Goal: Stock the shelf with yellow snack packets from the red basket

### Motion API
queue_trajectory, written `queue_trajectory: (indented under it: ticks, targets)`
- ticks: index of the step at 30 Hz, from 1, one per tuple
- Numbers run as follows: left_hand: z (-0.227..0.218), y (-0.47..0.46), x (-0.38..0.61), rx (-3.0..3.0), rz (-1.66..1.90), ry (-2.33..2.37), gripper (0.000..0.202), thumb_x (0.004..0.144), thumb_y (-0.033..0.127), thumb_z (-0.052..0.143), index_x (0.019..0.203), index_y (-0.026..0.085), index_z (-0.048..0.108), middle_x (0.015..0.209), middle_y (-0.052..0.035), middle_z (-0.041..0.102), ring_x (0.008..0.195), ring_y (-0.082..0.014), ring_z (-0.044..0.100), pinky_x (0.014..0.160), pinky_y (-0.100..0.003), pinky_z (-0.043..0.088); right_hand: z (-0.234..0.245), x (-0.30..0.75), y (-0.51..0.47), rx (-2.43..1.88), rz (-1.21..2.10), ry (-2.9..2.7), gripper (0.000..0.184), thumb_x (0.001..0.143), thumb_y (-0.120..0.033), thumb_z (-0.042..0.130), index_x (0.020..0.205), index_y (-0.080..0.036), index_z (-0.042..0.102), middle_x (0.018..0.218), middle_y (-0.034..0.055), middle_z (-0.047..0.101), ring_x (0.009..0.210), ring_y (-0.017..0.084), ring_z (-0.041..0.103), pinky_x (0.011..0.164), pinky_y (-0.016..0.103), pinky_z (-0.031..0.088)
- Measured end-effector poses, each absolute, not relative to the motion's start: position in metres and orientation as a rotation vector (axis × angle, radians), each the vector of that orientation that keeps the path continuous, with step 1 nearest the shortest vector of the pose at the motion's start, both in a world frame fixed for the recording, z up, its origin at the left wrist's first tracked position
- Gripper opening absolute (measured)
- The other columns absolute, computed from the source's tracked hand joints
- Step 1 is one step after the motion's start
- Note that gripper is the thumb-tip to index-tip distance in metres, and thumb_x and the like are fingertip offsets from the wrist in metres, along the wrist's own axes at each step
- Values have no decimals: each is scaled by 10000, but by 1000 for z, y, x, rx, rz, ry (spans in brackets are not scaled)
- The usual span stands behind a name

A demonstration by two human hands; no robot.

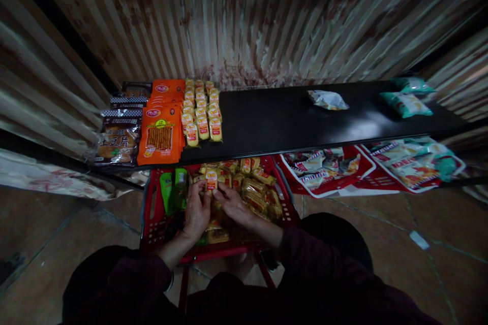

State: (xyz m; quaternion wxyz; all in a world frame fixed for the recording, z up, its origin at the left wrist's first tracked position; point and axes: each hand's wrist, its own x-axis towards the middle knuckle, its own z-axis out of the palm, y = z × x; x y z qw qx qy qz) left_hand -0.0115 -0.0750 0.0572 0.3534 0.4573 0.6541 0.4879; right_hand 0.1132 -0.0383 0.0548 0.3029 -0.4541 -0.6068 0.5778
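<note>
- Holding: both hands are gripping a small yellow packet (211, 181); the left hand (197, 212) is pinching its left side, the right hand (236, 205) is closing its fingertips on the lower right edge.
- The packet is sitting above the red basket (150, 236), just short of the shelf's front edge.
- Its long axis is running away from the person, one short end pointing toward the shelf; its printed face is turning up to the camera. Exact tilt: cannot tell.
- Beneath the hands, wrapped yellow packets (254, 193) are filling much of the basket; green packets (166, 192) are lying at its left.
- On the black shelf (263, 117), similar packets are standing in rows (201, 111), long axes running front to back.
- Left of these, orange bags (162, 137) are overlapping, with brown bags (118, 134) lying beside them.
- Farther right, a white packet (328, 100) is lying apart from teal packets (409, 105).
</note>
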Motion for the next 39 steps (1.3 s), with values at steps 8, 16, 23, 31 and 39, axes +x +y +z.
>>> queue_trajectory:
  ticks: [8, 16, 23, 31, 39]
  targets:
    - [64, -70, -13, 1223, 1315, 1709, 277, 779, 152, 542, 1046, 227, 551, 1053, -72, 571, 974, -205, 533, 924, -364, 402, 62, 109, -33, -1203, 1351, -1727, 373, 895, -412, 440, 1163, -205, 596, 1107, 67, 659, 1031, 218, 596, 957, 392, 438]
    - [80, -56, -17, 1162, 1461, 1637, 275, 785, 180, 573, 1055, 233, 564, 1080, -68, 574, 998, -195, 537, 920, -329, 416, 78, 97, -16, -1161, 1248, -1763, 357, 895, -382, 447, 1180, -220, 589, 1124, 66, 653, 1035, 223, 598, 935, 378, 450]
    - [83, -46, -24, 1254, 1455, 1708, 275, 811, 184, 530, 1083, 229, 530, 1092, -80, 550, 1043, -207, 509, 969, -355, 388, 86, 85, -4, -1193, 1228, -1777, 347, 887, -337, 443, 1166, -198, 596, 1063, 74, 670, 1005, 236, 607, 915, 385, 451]
    - [96, -32, -31, 1363, 1518, 1701, 317, 814, 150, 490, 1116, 226, 551, 1130, -93, 537, 1091, -210, 498, 1002, -350, 373, 99, 76, 11, -1126, 1206, -1743, 357, 885, -324, 447, 1183, -185, 586, 1142, 78, 658, 1023, 231, 606, 936, 376, 444]
    - [93, -5, -46, 1693, 1523, 1762, 356, 865, 170, 424, 1210, 180, 509, 1196, -117, 546, 1145, -201, 499, 1008, -393, 401, 103, 64, 37, -1181, 1062, -1756, 384, 885, -299, 435, 1214, -152, 568, 1146, 97, 650, 1037, 219, 600, 927, 353, 448]
